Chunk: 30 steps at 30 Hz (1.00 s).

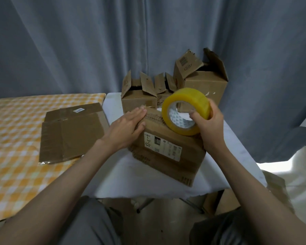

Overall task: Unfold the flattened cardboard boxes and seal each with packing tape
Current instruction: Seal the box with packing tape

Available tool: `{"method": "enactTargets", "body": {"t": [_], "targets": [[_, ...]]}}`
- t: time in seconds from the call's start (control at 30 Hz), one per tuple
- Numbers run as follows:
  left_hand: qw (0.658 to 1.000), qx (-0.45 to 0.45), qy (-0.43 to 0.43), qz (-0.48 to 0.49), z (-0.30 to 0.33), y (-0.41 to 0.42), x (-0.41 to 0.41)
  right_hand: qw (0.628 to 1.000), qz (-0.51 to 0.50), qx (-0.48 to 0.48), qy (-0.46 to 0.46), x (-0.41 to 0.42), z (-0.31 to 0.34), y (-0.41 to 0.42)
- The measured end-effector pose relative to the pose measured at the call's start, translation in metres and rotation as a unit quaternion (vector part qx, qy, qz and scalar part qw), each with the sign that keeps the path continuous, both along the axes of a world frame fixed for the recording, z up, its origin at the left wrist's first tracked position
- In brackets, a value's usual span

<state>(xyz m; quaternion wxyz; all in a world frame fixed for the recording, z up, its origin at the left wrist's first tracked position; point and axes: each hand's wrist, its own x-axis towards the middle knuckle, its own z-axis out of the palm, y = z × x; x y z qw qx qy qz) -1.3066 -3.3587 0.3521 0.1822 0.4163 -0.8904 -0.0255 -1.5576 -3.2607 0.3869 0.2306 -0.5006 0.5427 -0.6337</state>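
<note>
A brown cardboard box point(168, 156) with a white shipping label sits on the small white table point(124, 175) in front of me. My left hand point(129, 126) lies flat on the box's top left, fingers straight, pressing it down. My right hand point(206, 124) grips a yellow roll of packing tape point(185, 110), fingers hooked into its core, and holds it tilted with its lower edge on the box top. Flattened cardboard boxes point(72, 135) lie to the left on the yellow checked surface point(12, 138).
Three unfolded boxes with raised flaps stand at the back of the table: two small ones point(140, 98) and a bigger one point(203, 84). A grey curtain hangs behind. More cardboard point(226, 202) is under the table at the right. My knees are below the table edge.
</note>
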Motion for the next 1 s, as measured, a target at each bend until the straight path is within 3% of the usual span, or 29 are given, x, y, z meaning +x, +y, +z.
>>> {"method": "enactTargets", "body": {"t": [0.1, 0.23, 0.53, 1.0], "targets": [[0.999, -0.018, -0.033, -0.013, 0.004, 0.000, -0.003, 0.999, 0.039, -0.004, -0.008, 0.001, 0.002, 0.002], [0.997, -0.020, -0.011, -0.076, 0.007, 0.014, -0.015, 0.999, 0.043, 0.012, 0.007, 0.003, 0.003, 0.003], [0.999, -0.006, -0.002, -0.032, 0.003, 0.030, -0.028, 0.996, 0.023, 0.057, 0.062, -0.002, 0.001, 0.005], [0.997, 0.038, -0.060, -0.025, 0.020, 0.037, -0.035, 0.994, -0.025, 0.023, 0.100, -0.019, 0.018, 0.035]]}}
